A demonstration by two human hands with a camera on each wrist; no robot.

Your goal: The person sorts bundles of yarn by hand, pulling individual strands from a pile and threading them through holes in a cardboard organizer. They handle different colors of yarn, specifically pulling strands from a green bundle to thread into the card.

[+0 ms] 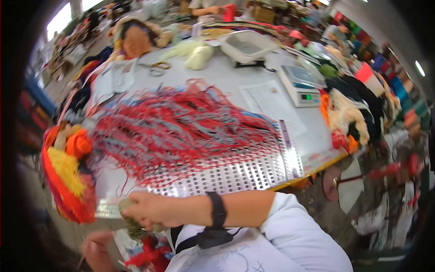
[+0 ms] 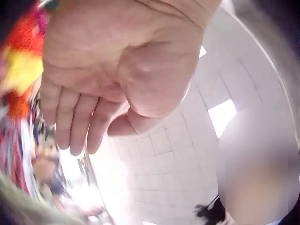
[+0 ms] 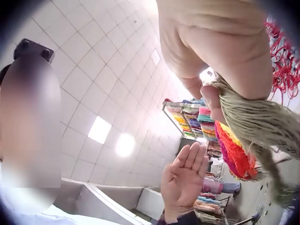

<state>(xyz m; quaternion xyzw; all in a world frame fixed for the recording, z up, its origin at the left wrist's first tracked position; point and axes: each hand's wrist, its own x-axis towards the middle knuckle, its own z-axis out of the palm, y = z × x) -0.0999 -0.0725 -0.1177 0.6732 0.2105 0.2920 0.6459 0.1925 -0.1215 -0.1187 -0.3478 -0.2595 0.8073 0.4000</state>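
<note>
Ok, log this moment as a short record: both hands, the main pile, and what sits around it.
Right hand: grips a bundle of olive-green yarn strands
Left hand: fingers extended, holding nothing
Main pile: loose red and grey yarn strands on a white table, partly over a silver metal sheet with rows of round holes
Left corner: a bunch of orange, yellow and red yarn
Far side: white rectangular plastic tub; scissors with yellowish handles
Right side: white digital scale with a lit green display
</note>
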